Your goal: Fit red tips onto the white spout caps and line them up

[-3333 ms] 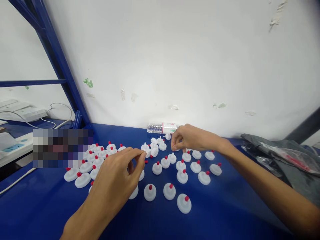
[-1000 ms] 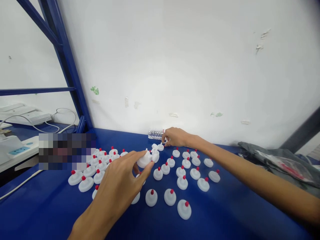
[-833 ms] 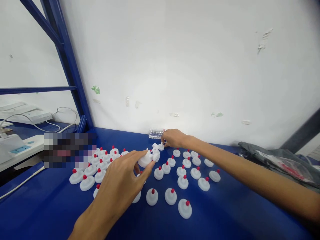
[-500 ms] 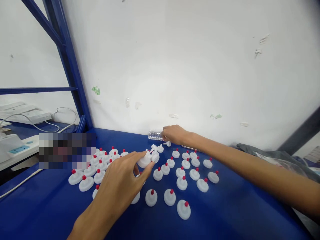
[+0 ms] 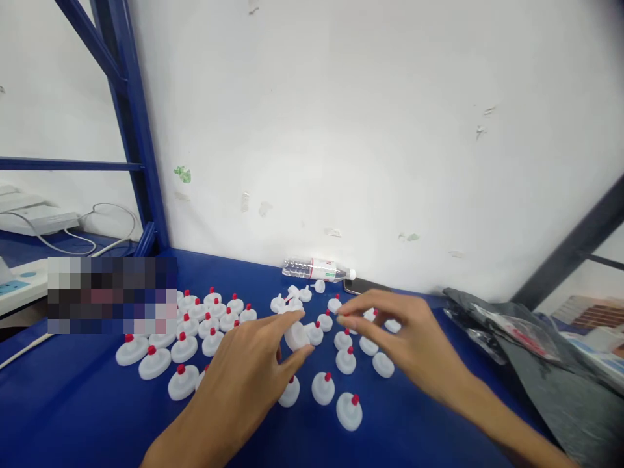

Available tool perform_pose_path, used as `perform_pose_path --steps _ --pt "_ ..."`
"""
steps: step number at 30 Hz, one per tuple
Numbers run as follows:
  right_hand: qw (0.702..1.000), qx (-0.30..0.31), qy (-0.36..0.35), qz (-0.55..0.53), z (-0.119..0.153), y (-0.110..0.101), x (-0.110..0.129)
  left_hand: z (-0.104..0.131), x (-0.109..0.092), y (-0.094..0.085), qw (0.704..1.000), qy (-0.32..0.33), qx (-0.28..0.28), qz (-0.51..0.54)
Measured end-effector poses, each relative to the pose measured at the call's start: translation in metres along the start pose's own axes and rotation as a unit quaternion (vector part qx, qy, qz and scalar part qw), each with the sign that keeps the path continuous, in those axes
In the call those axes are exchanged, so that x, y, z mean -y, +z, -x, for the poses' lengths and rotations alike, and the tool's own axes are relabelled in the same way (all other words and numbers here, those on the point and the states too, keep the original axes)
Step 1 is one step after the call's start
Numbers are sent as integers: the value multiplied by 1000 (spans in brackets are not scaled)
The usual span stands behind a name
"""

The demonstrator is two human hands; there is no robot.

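Observation:
My left hand [image 5: 244, 367] is closed at thumb and fingers around a white plastic nozzle cap [image 5: 295, 336], its wide round side turned partly toward the right. Opposite it, my right hand [image 5: 402, 335] has thumb and index finger pinched together; whatever is between the fingertips is too small to make out. Around both hands stand many white nozzle caps with red tips [image 5: 324, 388], spread over the blue table [image 5: 409, 422]. Just beyond my left fingers lies a small heap of white nozzle pieces without red tips [image 5: 294, 292].
A clear plastic bottle [image 5: 322, 269] lies on its side against the wall, with a dark phone [image 5: 365, 286] beside it. Grey plastic bags [image 5: 531, 357] lie at the right. Blue metal posts [image 5: 136, 130] and a white power strip [image 5: 24, 286] are on the left.
My right hand has drawn back from beside the bottle toward my left hand, its fingers now pinched. The left hand keeps its cap, now tilted differently. The view has shifted slightly.

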State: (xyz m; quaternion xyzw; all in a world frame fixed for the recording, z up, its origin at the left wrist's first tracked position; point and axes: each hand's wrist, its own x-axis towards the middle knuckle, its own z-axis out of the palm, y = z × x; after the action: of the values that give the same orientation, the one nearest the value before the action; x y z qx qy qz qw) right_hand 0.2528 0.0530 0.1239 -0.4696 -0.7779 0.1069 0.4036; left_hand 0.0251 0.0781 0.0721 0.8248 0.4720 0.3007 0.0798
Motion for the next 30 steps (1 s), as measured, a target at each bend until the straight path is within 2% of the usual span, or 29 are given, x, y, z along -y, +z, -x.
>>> perform_pose_path --steps 3,8,12,17,21,23,25,30 --pt "997 -27 18 -66 12 18 3 3 -2 6 999 32 -4 -3" --pt "992 -26 -26 -121 18 41 -10 6 -5 12 998 64 -18 -9" --pt "990 -58 -16 -128 26 43 -19 7 -7 15 996 87 -36 -2" --pt "986 -47 -3 -158 35 46 -20 8 -9 21 989 127 -70 3" --pt "982 -48 20 -182 37 48 -17 10 -13 24 987 124 -97 -10" --pt "981 -46 38 -186 32 40 -16 10 -15 22 989 113 -93 -4" --pt "982 -68 59 -168 25 24 -19 10 -18 17 992 93 -84 7" --pt "976 -163 147 -1 7 -35 -52 8 -18 4 993 55 -107 16"
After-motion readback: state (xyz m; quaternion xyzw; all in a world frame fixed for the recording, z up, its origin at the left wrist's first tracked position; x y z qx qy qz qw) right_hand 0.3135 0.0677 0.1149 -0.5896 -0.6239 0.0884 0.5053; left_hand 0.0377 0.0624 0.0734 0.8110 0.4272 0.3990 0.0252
